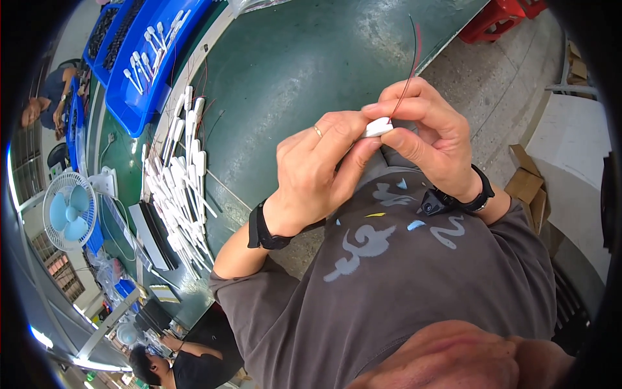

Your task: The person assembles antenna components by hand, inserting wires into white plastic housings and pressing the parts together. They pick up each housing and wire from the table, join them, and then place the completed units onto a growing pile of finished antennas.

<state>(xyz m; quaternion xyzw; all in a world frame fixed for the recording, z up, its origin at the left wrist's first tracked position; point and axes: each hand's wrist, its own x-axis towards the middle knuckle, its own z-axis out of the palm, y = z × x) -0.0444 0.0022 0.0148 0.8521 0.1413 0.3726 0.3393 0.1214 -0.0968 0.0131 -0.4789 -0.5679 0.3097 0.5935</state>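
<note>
A small white plastic piece [378, 128] is pinched between my two hands over the near edge of the green table [259, 84]. My left hand [317, 168] grips its left end with thumb and fingertips; a ring is on one finger. At the other end, my right hand [427, 133] closes thumb and fingers on the same piece. A thin red and black wire pair [411, 71] rises from it past my right fingers, with its far ends loose in the air. Fingers cover part of the piece, so its full shape is hidden.
To the left lies a heap of white stick-like parts [181, 188], some with wires. Beyond it stands a blue bin [126, 107] with similar parts. A fan [70, 211] and two co-workers [194, 363] are at the left; a red stool [495, 19] and cardboard box [526, 185] at the right.
</note>
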